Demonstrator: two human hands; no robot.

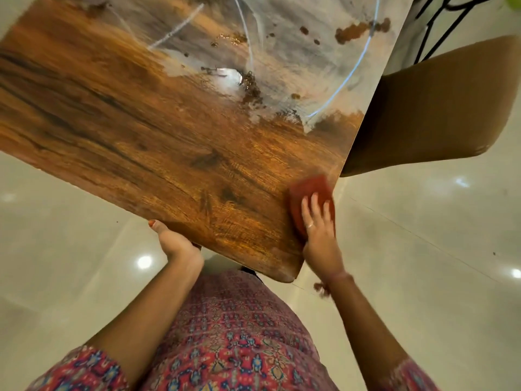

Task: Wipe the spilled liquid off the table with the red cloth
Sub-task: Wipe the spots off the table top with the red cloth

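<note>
At the near corner of the desk [169,136], the right hand [318,232] presses flat fingers [314,204] on the red cloth [308,187]. It looks soft and light, so push from on top. The left hand [174,241] grips the desk edge.

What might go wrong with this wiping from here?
The cloth under the right hand sits at the table's edge; an outward stroke might drop it or push liquid onto the floor. The spill lies farther up the table, apart from the cloth; dragging through it may smear it.
</note>
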